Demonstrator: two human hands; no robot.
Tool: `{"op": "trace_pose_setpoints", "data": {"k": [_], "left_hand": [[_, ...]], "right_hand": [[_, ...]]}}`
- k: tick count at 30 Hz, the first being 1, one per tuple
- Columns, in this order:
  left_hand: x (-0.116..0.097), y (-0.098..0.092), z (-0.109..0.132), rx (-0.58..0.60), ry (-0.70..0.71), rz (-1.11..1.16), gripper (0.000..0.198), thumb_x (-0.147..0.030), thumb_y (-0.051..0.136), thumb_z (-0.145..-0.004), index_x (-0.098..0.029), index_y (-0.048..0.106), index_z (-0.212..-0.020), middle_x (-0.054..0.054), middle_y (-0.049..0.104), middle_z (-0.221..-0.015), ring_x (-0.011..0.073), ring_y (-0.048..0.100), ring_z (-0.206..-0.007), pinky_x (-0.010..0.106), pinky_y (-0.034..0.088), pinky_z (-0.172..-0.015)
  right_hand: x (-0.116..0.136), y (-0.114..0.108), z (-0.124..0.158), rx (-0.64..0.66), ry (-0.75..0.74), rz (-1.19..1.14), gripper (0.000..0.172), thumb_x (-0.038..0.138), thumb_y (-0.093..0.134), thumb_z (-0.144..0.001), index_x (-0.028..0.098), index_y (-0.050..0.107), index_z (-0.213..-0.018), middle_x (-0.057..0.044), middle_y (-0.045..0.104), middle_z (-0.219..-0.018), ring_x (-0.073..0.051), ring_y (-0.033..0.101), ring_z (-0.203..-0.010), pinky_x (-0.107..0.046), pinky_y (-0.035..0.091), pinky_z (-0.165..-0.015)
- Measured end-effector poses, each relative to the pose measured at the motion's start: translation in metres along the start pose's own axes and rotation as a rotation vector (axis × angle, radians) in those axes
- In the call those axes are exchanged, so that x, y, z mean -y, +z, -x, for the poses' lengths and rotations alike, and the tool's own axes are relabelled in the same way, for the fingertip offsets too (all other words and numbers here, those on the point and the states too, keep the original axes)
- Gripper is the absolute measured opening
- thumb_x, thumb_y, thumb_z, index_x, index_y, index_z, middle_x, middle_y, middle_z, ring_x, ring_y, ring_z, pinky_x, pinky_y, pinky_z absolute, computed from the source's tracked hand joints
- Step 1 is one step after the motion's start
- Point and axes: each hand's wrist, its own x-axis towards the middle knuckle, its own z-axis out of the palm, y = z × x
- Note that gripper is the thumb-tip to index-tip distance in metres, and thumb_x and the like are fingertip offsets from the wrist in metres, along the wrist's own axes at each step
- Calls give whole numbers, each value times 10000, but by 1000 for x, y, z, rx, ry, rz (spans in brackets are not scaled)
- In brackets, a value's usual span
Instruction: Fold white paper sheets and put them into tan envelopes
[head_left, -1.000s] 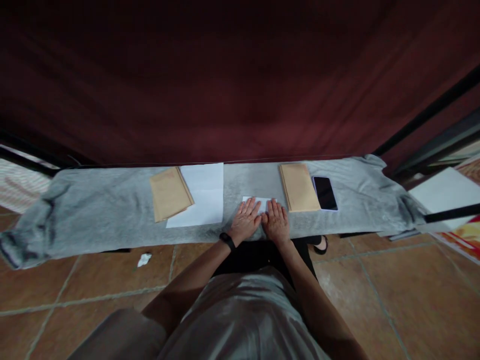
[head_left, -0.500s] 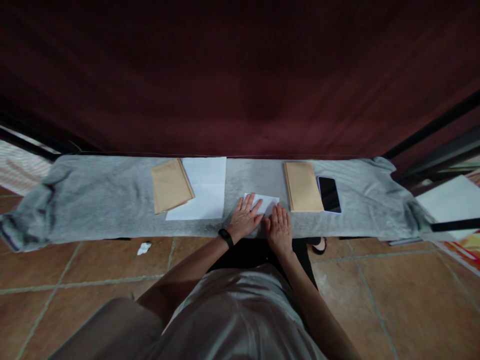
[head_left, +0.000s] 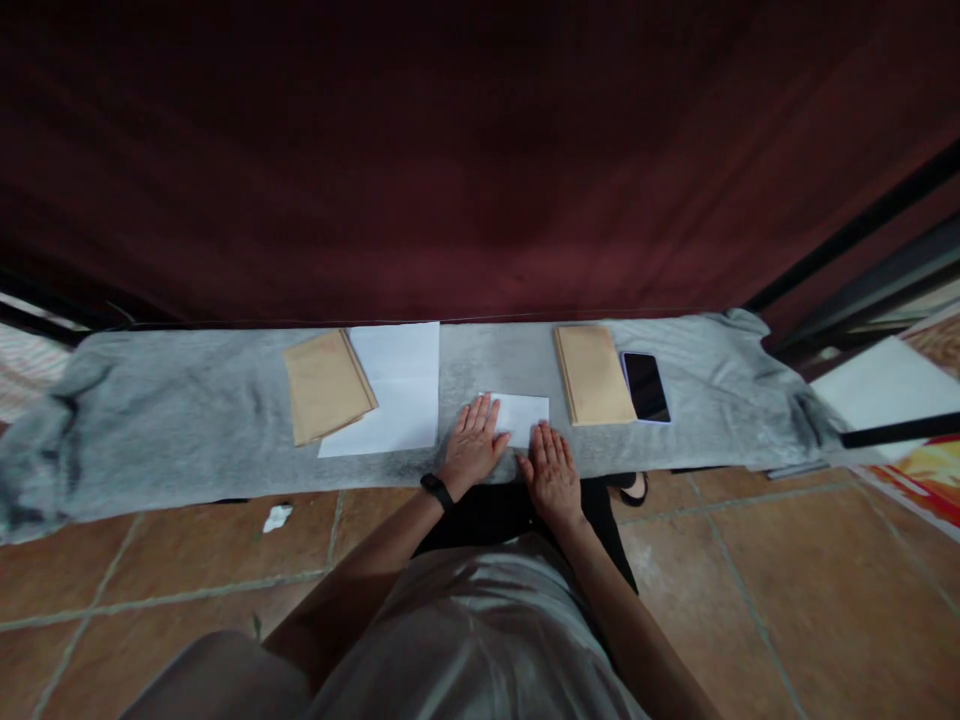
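A small folded white paper [head_left: 523, 412] lies on the grey cloth [head_left: 187, 420] that covers a long narrow table. My left hand [head_left: 472, 446] rests flat on the paper's left part, fingers stretched out and together, a black band on the wrist. My right hand [head_left: 552, 468] lies flat at the paper's near right edge, fingers extended, just toward me from it. Neither hand grips anything.
A stack of brown envelopes [head_left: 325, 384] overlaps a large white sheet [head_left: 397, 386] on the left. Another brown envelope stack [head_left: 592, 374] and a dark phone [head_left: 646, 386] lie on the right. A dark red curtain [head_left: 480, 160] hangs behind. A crumpled scrap [head_left: 277, 517] lies on the tiled floor.
My right hand has slid back toward me off the folded paper, uncovering more of it. My left hand stays flat on the paper's left side.
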Motion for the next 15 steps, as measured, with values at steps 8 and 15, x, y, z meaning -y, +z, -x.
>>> {"op": "trace_pose_setpoints", "data": {"k": [8, 15], "left_hand": [[6, -4, 6, -18, -70, -20, 612, -388, 297, -1028, -72, 309, -1552, 155, 325, -1606, 265, 249, -1517, 480, 195, -1248], [-32, -3, -14, -23, 133, 70, 549, -336, 302, -1036, -126, 344, -1542, 97, 358, -1604, 229, 228, -1524, 465, 185, -1260]], "right_hand": [[-2, 0, 3, -5, 10, 2, 613, 434, 359, -1052, 80, 326, -1552, -199, 397, -1562, -306, 372, -1455, -495, 313, -1177], [-2, 1, 3, -9, -5, 10, 587, 401, 359, -1052, 63, 358, -1532, -207, 388, -1566, -307, 361, -1460, -510, 303, -1181]]}}
